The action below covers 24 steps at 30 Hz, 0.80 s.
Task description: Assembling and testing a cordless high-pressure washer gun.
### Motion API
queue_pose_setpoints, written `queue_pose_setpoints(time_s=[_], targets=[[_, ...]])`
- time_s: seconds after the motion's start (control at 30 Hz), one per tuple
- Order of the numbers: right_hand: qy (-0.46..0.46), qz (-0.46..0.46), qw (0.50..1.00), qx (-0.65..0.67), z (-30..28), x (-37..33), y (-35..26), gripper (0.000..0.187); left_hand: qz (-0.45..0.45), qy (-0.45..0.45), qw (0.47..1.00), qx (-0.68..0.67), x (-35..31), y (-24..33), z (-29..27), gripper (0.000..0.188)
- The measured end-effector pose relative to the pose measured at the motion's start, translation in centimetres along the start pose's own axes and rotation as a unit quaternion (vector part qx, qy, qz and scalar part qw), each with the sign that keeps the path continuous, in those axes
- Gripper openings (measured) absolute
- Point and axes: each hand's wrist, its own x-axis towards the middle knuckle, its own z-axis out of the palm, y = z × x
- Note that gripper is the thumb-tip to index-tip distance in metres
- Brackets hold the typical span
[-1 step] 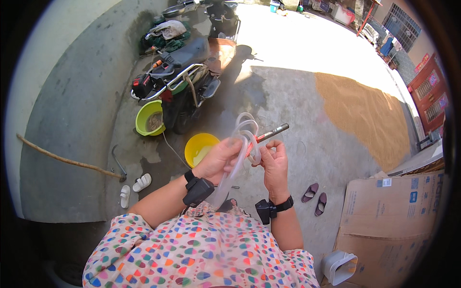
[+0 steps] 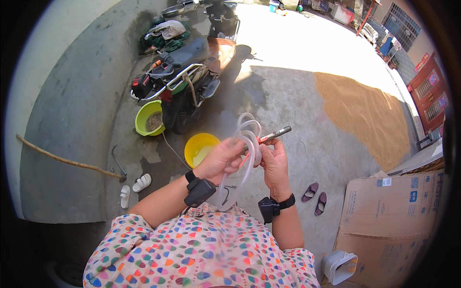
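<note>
A clear plastic hose [image 2: 219,195] is gathered in loops between my hands, and one loop hangs down in front of my patterned shirt. My left hand [image 2: 222,157] is closed around the hose. Beside it my right hand [image 2: 275,162] pinches the coil with thumb and fingers. A dark metal tube [image 2: 280,131] with a red part [image 2: 261,140] passes through the loops and points up to the right, close above my right fingers. Whether those fingers also touch the tube is hard to see. Each wrist wears a black strapped device.
A yellow basin [image 2: 193,144] and a green basin [image 2: 140,119] stand by a parked motorbike [image 2: 192,53]. White sandals [image 2: 142,182] and a wooden stick [image 2: 67,156] lie left. Dark slippers [image 2: 321,204], flattened cardboard [image 2: 379,216] and a plastic container [image 2: 338,266] are right. Grain [image 2: 360,110] covers ground beyond.
The hanging part of the hose has swung out into a wider loop. The metal tube has shifted slightly right and down, and my right fingers are nearer to it.
</note>
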Motion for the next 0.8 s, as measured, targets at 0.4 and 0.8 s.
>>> queue_pose_setpoints(time_s=[0.4, 0.8], targets=[[-0.06, -0.057, 0.994, -0.072, -3.8, 2.4, -3.2, 0.018, -0.005, 0.035, 0.94, 0.339, -0.2, 3.9, -0.7, 0.018], [0.036, -0.32, 0.905, -0.279, -5.9, 4.3, -8.6, 0.022, 0.154, -0.121, 0.841, 0.505, 3.6, 9.4, 3.1, 0.014]])
